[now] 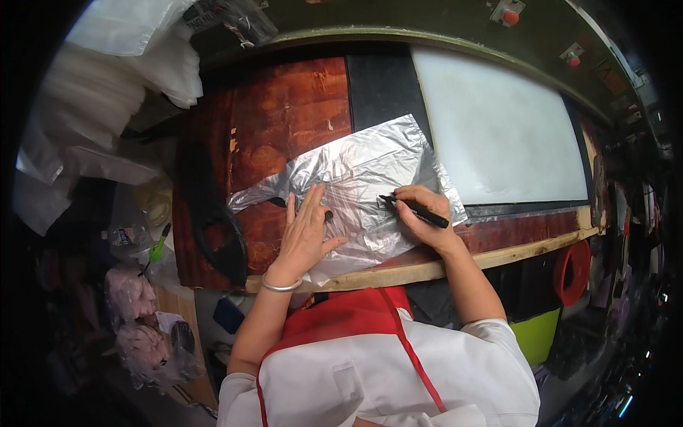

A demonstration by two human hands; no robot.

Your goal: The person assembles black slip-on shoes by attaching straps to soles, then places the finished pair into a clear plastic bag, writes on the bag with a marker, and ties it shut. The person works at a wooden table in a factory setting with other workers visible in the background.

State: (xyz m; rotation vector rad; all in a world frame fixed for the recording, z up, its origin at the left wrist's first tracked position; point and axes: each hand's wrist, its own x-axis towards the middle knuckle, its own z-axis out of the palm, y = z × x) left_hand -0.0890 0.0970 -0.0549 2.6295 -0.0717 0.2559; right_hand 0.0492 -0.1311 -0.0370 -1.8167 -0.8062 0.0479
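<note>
A crinkled silver plastic bag lies on the table in front of me, its narrow end trailing left. My left hand rests flat on the bag with fingers spread. Between its thumb and index finger shows a small dark piece; whether it is a pen cap I cannot tell. In my right hand is a black marker pen, its tip pointing left against the silver surface. A short dark mark is visible by the tip.
Reddish-brown board covers the table's left part, with a black strip beside a white slab on the right. A curved black piece lies left. White plastic sheets are piled far left; red buttons sit on the green machine.
</note>
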